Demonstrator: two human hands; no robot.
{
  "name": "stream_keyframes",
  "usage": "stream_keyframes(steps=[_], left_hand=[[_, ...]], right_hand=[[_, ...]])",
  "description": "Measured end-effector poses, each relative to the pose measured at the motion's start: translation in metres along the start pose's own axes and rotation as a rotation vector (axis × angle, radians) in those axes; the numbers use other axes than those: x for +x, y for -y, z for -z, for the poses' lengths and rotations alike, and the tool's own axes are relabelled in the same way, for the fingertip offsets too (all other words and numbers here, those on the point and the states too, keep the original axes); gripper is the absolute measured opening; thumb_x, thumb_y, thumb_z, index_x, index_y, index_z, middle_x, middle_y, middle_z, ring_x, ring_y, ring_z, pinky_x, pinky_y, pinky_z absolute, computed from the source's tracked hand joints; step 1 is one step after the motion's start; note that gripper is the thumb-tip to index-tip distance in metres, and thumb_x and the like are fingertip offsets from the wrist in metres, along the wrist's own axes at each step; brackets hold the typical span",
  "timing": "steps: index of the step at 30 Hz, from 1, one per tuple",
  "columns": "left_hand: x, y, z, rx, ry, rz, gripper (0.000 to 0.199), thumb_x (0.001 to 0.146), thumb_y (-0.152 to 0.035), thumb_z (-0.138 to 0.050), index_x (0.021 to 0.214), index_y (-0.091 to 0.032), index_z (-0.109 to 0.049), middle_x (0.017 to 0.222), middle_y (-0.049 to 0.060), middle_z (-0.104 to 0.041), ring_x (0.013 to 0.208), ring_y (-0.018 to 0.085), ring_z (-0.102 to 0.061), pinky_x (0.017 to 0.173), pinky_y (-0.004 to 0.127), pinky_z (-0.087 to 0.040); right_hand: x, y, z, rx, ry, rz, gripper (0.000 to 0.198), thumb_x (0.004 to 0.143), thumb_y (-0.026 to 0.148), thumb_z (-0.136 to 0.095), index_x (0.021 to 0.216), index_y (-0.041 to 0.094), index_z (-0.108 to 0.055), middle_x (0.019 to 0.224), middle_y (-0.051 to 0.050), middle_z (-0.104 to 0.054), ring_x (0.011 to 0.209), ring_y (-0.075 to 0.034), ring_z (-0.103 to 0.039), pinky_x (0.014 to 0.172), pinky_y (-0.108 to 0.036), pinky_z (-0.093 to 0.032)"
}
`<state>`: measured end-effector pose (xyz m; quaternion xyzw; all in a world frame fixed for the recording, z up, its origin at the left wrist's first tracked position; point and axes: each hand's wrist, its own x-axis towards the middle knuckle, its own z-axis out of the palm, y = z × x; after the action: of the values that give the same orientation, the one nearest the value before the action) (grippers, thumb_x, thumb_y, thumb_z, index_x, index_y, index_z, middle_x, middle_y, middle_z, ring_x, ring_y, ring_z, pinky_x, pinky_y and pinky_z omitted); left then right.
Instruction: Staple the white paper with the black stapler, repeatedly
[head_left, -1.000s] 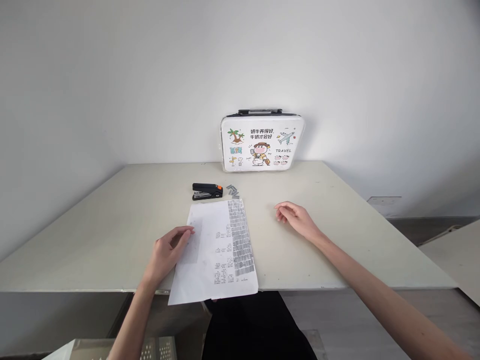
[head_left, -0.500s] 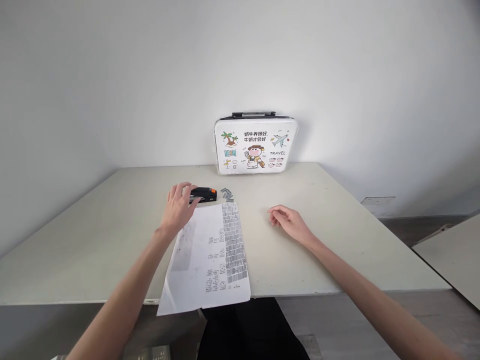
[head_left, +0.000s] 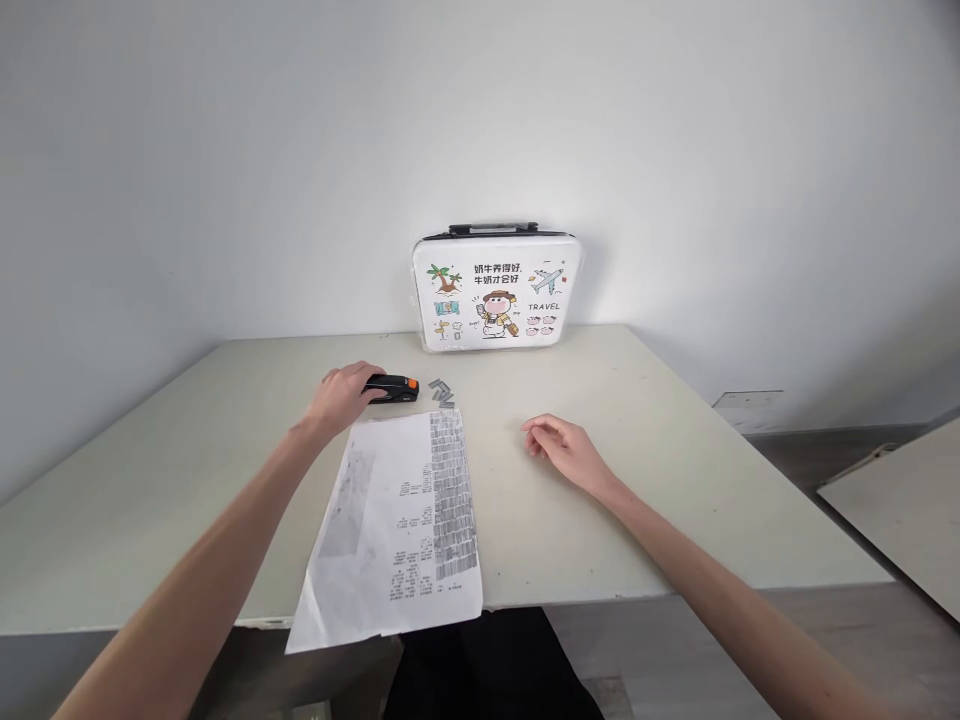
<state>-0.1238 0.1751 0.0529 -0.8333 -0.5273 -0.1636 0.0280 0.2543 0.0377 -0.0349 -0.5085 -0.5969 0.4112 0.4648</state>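
Our left hand [head_left: 341,395] is right on the black stapler [head_left: 394,388], fingers bent over the top, thumb along the near side, closed around its left part! That end is hidden under our fingers, but we can see the other end poking out to the right, orange piece and all. The stapler lies on the pale table [head_left: 600,520], just beyond the far edge of the printed paper [head_left: 409,500].

And beside its orange end, we've got a small scatter of grey staple strips [head_left: 442,392], a few overlapping, close to the paper's far right corner.

Over on the right, our right hand [head_left: 562,447] rests at the tabletop, fingers loosely curled, empty as far as we can see, well apart from the stapler and to the right of the paper.

Look at that paper in front of us: a dense dark band of print down the right side, small blocks of text beside it, a grey rectangle on the left, and the near end jutting out past the table's edge!

At the back, we have the white carry case [head_left: 498,295] standing upright by the wall [head_left: 300,150], black handle [head_left: 493,229] on top, cartoon cow, palm trees, airplane and "TRAVEL" facing us.
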Motion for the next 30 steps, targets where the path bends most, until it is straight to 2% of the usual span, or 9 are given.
stream_keyframes(steps=[3, 7, 11, 13, 17, 21, 26, 30], left_hand=[[-0.006, -0.018, 0.006, -0.015, -0.079, -0.037, 0.033, 0.100, -0.042, -0.050, 0.122, -0.025, -0.069, 0.121, 0.010, -0.072, 0.099, 0.031, -0.068, 0.090, 0.041, -0.048], [-0.013, -0.066, 0.012, -0.115, -0.153, -0.156, 0.030, 0.101, -0.043, -0.054, 0.121, -0.025, -0.068, 0.117, 0.009, -0.072, 0.099, 0.029, -0.069, 0.086, 0.039, -0.051], [-0.025, -0.131, 0.007, -0.262, -0.115, -0.261, 0.027, 0.098, -0.040, -0.061, 0.117, -0.022, -0.068, 0.111, 0.008, -0.073, 0.095, 0.026, -0.070, 0.084, 0.039, -0.053], [-0.033, -0.161, 0.000, -0.321, -0.070, -0.289, 0.023, 0.097, -0.039, -0.062, 0.114, -0.023, -0.068, 0.110, 0.007, -0.073, 0.091, 0.025, -0.071, 0.077, 0.037, -0.054], [-0.045, -0.205, -0.019, -0.390, 0.002, -0.291, 0.020, 0.094, -0.034, -0.068, 0.111, -0.024, -0.066, 0.108, 0.006, -0.073, 0.086, 0.023, -0.072, 0.071, 0.036, -0.054], [-0.049, -0.224, -0.037, -0.385, 0.055, -0.273, 0.020, 0.093, -0.032, -0.070, 0.111, -0.024, -0.066, 0.107, 0.004, -0.072, 0.086, 0.024, -0.073, 0.071, 0.037, -0.056], [-0.051, -0.229, -0.052, -0.369, 0.078, -0.285, 0.022, 0.093, -0.033, -0.070, 0.113, -0.025, -0.067, 0.110, 0.005, -0.072, 0.087, 0.024, -0.074, 0.074, 0.037, -0.057], [-0.055, -0.229, -0.059, -0.365, 0.081, -0.291, 0.020, 0.094, -0.033, -0.070, 0.113, -0.026, -0.067, 0.108, 0.005, -0.072, 0.085, 0.024, -0.074, 0.075, 0.038, -0.057]], right_hand=[[0.000, -0.002, 0.000, 0.015, -0.007, 0.008, 0.028, 0.096, 0.052, -0.058, 0.096, 0.026, -0.069, 0.086, -0.003, -0.072, 0.077, -0.020, -0.067, 0.074, -0.034, -0.051], [0.003, -0.006, 0.000, 0.048, -0.049, 0.024, 0.031, 0.094, 0.055, -0.059, 0.095, 0.026, -0.069, 0.086, -0.004, -0.072, 0.075, -0.021, -0.066, 0.071, -0.034, -0.050], [0.009, -0.008, 0.004, 0.083, -0.173, 0.031, 0.037, 0.093, 0.061, -0.059, 0.098, 0.025, -0.067, 0.087, -0.006, -0.071, 0.077, -0.021, -0.065, 0.069, -0.035, -0.050], [0.010, -0.007, 0.008, 0.103, -0.241, 0.019, 0.039, 0.093, 0.062, -0.058, 0.100, 0.025, -0.066, 0.089, -0.006, -0.072, 0.078, -0.021, -0.065, 0.070, -0.034, -0.050], [0.011, -0.003, 0.015, 0.146, -0.303, -0.010, 0.041, 0.092, 0.063, -0.059, 0.099, 0.024, -0.067, 0.091, -0.007, -0.072, 0.081, -0.021, -0.065, 0.069, -0.033, -0.052], [0.011, -0.003, 0.021, 0.183, -0.298, -0.019, 0.042, 0.091, 0.065, -0.060, 0.094, 0.024, -0.068, 0.092, -0.008, -0.072, 0.079, -0.021, -0.066, 0.067, -0.033, -0.054], [0.012, -0.003, 0.025, 0.189, -0.300, -0.019, 0.037, 0.089, 0.062, -0.065, 0.090, 0.025, -0.070, 0.088, -0.006, -0.072, 0.076, -0.021, -0.066, 0.068, -0.034, -0.054], [0.010, 0.002, 0.022, 0.182, -0.242, -0.018, 0.037, 0.089, 0.062, -0.066, 0.089, 0.025, -0.070, 0.085, -0.005, -0.071, 0.076, -0.020, -0.065, 0.068, -0.033, -0.053]])
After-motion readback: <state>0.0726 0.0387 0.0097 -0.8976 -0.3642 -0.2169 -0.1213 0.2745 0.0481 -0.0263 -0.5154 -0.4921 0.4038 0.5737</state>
